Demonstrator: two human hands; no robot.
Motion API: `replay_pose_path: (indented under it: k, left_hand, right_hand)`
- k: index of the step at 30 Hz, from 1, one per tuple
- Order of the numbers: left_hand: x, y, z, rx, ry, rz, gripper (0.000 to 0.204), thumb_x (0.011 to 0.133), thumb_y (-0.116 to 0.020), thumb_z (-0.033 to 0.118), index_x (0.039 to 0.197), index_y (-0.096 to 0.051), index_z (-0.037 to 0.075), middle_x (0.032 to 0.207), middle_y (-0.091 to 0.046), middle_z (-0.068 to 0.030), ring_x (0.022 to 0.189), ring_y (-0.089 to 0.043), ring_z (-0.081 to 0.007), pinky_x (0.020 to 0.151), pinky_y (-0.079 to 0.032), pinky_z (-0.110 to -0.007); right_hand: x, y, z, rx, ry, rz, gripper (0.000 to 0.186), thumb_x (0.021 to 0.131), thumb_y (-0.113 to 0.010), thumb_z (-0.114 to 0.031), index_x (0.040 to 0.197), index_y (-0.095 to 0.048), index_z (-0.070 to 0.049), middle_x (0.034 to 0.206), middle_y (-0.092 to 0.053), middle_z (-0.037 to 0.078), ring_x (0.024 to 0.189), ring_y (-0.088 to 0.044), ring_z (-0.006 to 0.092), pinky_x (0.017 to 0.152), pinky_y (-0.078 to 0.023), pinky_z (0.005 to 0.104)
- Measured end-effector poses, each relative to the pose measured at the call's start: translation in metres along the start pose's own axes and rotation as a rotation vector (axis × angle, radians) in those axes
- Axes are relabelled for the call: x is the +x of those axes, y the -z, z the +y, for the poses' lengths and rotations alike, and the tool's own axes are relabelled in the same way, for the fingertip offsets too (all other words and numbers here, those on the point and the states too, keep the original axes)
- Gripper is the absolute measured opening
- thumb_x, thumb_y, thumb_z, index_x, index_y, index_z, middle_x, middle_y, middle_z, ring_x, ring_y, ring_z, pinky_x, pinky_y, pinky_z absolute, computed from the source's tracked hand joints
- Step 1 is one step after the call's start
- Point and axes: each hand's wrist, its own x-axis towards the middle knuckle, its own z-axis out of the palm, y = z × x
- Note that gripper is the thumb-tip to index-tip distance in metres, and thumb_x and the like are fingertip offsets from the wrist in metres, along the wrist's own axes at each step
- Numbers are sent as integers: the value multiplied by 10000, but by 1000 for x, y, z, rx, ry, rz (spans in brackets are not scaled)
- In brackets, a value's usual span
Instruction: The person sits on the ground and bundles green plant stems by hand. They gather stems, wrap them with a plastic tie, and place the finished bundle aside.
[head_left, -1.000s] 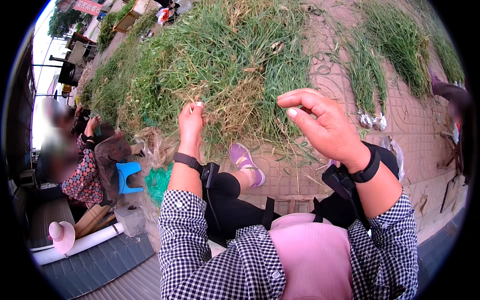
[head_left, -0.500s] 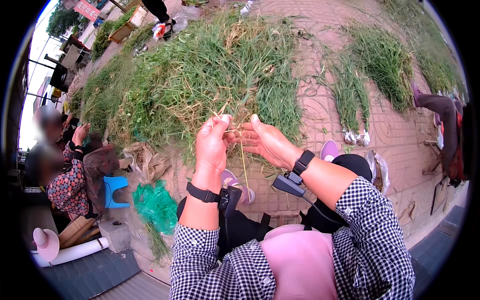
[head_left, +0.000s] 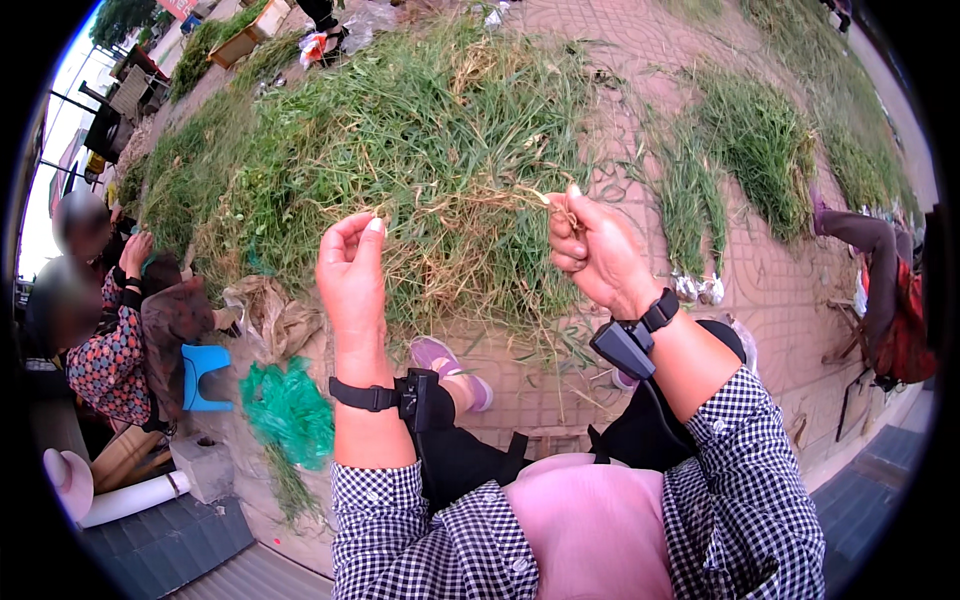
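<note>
A thin twist of dry grass stalks [head_left: 527, 192], straw-coloured and slightly bent, lies near the middle of the frame, its right end pinched between thumb and curled fingers of the right hand [head_left: 597, 245]. The left hand [head_left: 352, 270], well apart at centre left, has its thumb close to its bent fingers; whether a strand sits between them cannot be told. Behind both hands spreads a loose heap of cut grass [head_left: 400, 150], long green blades tangled with a brittle tan mat of straw [head_left: 470, 245] towards its lower edge, partly hidden by the fingers. The heap covers patterned reddish paving [head_left: 540, 390]. To the upper right lie a dense, tapering grass bundle [head_left: 755, 140] and a slimmer bundle [head_left: 690, 200] with white wrapping [head_left: 700, 290] at its lower end. Lower left, a crumpled, glossy green plastic bag [head_left: 288, 412] lies below a wrinkled brown bag [head_left: 275, 312] and beside a smooth blue stool [head_left: 205, 378]; a co-worker [head_left: 110, 365] sits at the left edge. A purple shoe [head_left: 450, 368] stands below the heap, between the forearms.
</note>
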Motion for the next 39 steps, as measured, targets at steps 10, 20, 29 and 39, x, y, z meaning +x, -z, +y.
replay_pose_path:
  k: [10,20,29,39]
  left_hand:
    - [2,17,-22,740,-284,-131,216,899,-661,193,844,-651,-16,780,-615,-83,706,-547,-158,669,-448,-289]
    - [10,9,-5,-570,413,-122,118,978,-582,207,1003,-592,92,756,-515,37,589,-446,-71,506,-347,-226]
    - [-40,-67,18,-207,-26,-355,145,953,-564,58,1079,-636,64,841,-578,15,707,-510,-85,597,-422,-253]
    - [-81,-95,12,470,-654,-408,170,854,-646,68,1024,-647,73,876,-623,-95,801,-594,-298,710,-493,-387]
  right_hand:
    - [-48,9,-81,-4,567,-260,370,967,-545,-142,1305,-505,4,846,-514,-8,606,-367,56,544,-306,218]
    - [-44,15,-80,-160,417,2,348,1016,-476,-190,1306,-517,-3,973,-581,58,653,-408,69,573,-348,224]
    - [-35,-2,-41,-313,138,-57,404,1027,-499,-271,1330,-513,-4,1028,-623,79,698,-452,56,583,-380,194]
    - [-24,15,-58,-6,445,3,178,1013,-536,-197,1103,-561,-46,839,-544,1,622,-404,44,529,-336,192]
